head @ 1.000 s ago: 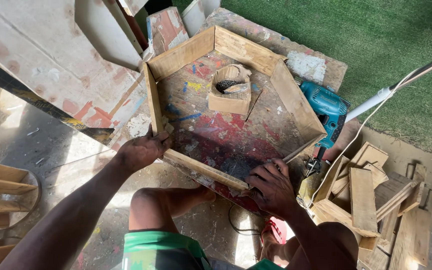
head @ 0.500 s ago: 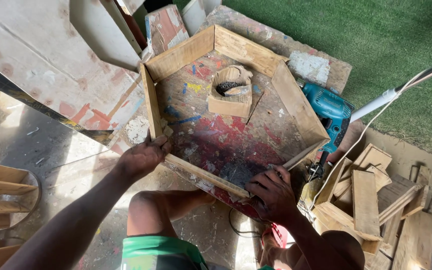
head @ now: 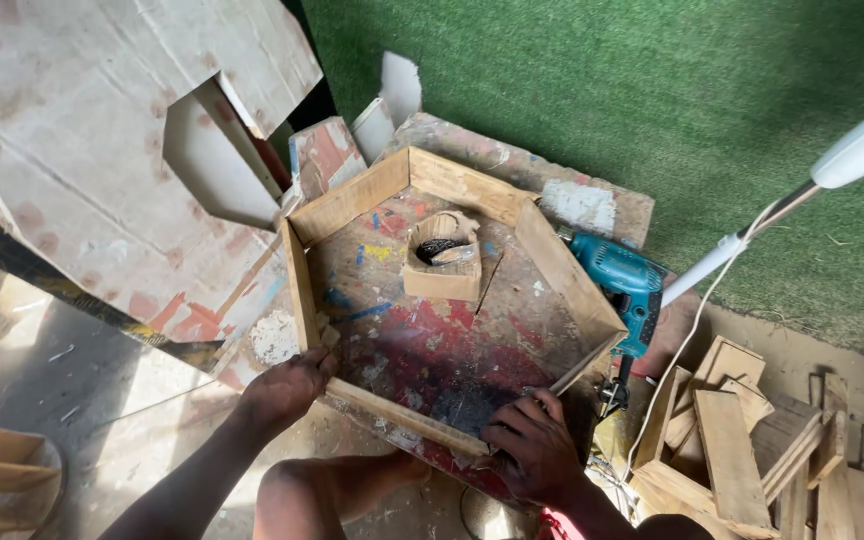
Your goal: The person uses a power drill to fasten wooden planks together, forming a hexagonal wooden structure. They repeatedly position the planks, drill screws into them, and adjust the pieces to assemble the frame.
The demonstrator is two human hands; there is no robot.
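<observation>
Paint-stained board point(head: 422, 350), one hexagonal wooden frame point(head: 452, 190), left hand point(head: 287, 390) and right hand point(head: 532, 445), fingers gripping its near strip point(head: 402, 418)

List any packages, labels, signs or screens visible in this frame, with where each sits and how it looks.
No screens or signs show.
Small open box: inside the hexagonal wooden frame, on the paint-stained board; squarish, brown, holding a dark object.
Label patch on the blue drill: at the frame's right edge; too small to describe.
Red mark on the white pole: upper right, oval.
</observation>
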